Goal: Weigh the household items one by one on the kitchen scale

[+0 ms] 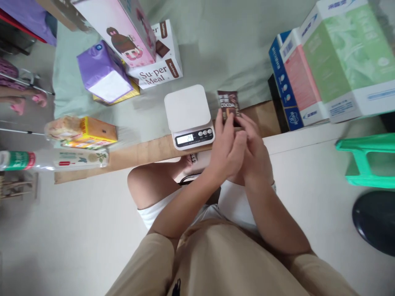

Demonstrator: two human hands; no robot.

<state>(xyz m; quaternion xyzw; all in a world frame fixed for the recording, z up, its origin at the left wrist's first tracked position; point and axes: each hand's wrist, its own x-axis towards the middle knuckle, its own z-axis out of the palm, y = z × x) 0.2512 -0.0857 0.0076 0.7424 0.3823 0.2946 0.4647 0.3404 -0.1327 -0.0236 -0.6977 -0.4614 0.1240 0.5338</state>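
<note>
A: Where does the person have the brown snack packet point(228, 105) at this point?

B: It is up between both hands, just right of the white kitchen scale point(189, 115) and a little beyond it, over the strip of brown cardboard point(145, 153) on the floor. The left hand point(226, 150) closes its grip on the packet's lower left edge, fingers pointing up along the wrapper. The right hand point(251, 152) closes on the lower right edge, and the two hands overlap below it, so how firmly each pinches is hidden.

A: Is the scale's platform free?

B: Nothing lies on the white platform, yet the display shows digits that are too small to read surely.

A: What would make the handling go well, then?

B: Judging from this view, a packet this light is best held by its sealed edges, as both hands appear to do, so the contents are not crushed. If it is going onto the platform, it should lie flat and central, with no corner hanging over onto the cardboard, and both hands should come fully away before the figure is trusted.

A: Anything nearby to mind?

B: The Su-per Meal box point(160, 70) and the purple carton point(103, 74) stand well behind the scale on the pale green cloth point(222, 45), so they are out of the way. The person's bare knee point(145, 183) is close to the scale's front edge.
</note>
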